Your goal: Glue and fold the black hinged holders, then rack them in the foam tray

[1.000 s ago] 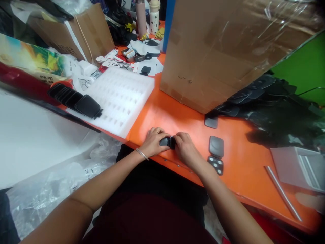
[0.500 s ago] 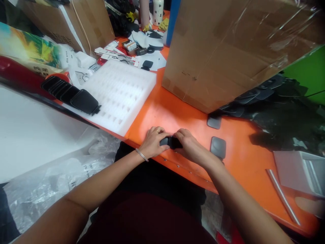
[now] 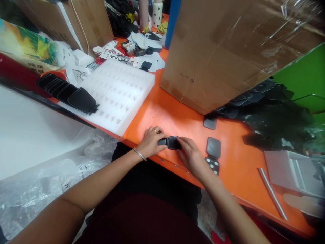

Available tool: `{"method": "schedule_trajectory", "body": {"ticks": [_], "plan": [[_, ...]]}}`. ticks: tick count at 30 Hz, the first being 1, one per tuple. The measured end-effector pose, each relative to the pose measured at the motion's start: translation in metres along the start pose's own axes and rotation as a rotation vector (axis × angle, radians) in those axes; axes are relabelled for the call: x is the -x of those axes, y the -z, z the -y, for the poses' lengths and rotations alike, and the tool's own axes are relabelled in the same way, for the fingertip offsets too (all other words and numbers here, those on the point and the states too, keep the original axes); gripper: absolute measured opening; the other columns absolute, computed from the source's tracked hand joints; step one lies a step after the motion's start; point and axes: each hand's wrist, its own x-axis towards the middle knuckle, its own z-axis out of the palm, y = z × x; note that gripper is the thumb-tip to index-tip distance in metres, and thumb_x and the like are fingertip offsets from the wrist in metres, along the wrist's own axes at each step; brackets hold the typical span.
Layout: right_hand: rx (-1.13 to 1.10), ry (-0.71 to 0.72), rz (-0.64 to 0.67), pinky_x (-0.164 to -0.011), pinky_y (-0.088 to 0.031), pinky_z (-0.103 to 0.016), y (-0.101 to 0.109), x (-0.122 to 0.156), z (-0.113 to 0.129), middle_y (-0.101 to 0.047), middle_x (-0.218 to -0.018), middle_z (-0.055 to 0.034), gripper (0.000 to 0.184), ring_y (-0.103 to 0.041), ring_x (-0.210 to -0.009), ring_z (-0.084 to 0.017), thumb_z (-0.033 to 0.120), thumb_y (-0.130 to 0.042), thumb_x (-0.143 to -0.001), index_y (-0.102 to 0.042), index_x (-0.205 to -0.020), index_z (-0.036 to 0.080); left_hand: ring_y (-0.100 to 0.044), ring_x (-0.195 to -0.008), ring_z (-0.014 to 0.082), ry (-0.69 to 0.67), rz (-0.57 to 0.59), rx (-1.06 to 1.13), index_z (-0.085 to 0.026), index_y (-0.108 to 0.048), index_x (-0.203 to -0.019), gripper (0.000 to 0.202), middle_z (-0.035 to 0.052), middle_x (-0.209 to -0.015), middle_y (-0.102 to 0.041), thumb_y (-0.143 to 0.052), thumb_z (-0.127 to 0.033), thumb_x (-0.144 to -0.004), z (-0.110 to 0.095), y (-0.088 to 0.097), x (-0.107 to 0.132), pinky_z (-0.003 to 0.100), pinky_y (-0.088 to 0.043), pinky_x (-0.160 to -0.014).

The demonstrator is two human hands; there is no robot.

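Note:
Between my hands, over the front edge of the orange table, is a small black two-part hinged piece [image 3: 173, 143]; its exact kind is unclear. My left hand [image 3: 151, 141] pinches its narrower left part between thumb and fingers. At the right end, my right hand [image 3: 191, 153] holds the broader, rimmed part with its fingertips. To the right lies a dark grey rounded-square piece [image 3: 213, 147], with a black white-dotted piece [image 3: 212, 165] adjoining it below. Another grey piece [image 3: 210, 122] lies farther back, near the large carton.
A white foam block [image 3: 114, 91] with slots stands to the left, a row of black flat pieces [image 3: 68, 95] on it. The big cardboard box [image 3: 203, 57] rises behind. On the right are a white box [image 3: 281, 169], a metal rod [image 3: 273, 193] and heaped black parts [image 3: 259, 95].
My right hand's fingers have drawn back toward the right end of the black piece, uncovering more of its rimmed part. The white-dotted piece now shows beside my right forearm. The view has shifted slightly.

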Motion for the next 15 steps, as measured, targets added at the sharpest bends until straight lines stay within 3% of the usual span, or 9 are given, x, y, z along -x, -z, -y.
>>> {"method": "schedule_trajectory", "body": {"ticks": [4, 8, 15], "plan": [[0.196, -0.009, -0.015, -0.104, -0.042, -0.053, -0.018, 0.026, 0.012, -0.05, -0.131, -0.0245, 0.044, -0.039, -0.131, -0.032, 0.002, -0.035, -0.087, -0.051, -0.129, 0.002, -0.047, -0.102, 0.0235, -0.026, -0.006, -0.028, -0.024, -0.068, -0.105, 0.036, 0.0046, -0.109, -0.056, -0.075, -0.031, -0.07, -0.002, 0.002, 0.0, 0.039, -0.041, -0.093], [0.301, -0.005, 0.03, -0.108, -0.035, -0.056, -0.023, 0.027, 0.016, -0.048, -0.133, -0.0283, 0.048, -0.035, -0.134, -0.035, -0.003, -0.033, -0.082, -0.051, -0.127, -0.006, -0.047, -0.102, 0.0236, -0.038, -0.007, -0.044, -0.023, -0.069, -0.105, 0.036, 0.0051, -0.107, -0.056, -0.075, -0.029, -0.07, -0.003, 0.003, -0.001, 0.039, -0.041, -0.094], [0.134, 0.003, 0.175, -0.103, -0.045, -0.044, 0.003, 0.024, -0.003, -0.049, -0.138, -0.0165, 0.058, -0.044, -0.129, -0.026, -0.003, -0.036, -0.078, -0.053, -0.132, 0.009, -0.048, -0.101, 0.0235, -0.032, 0.017, -0.069, -0.023, -0.069, -0.106, 0.037, 0.005, -0.108, -0.056, -0.075, -0.031, -0.07, -0.003, 0.004, -0.002, 0.038, -0.041, -0.092]]}}
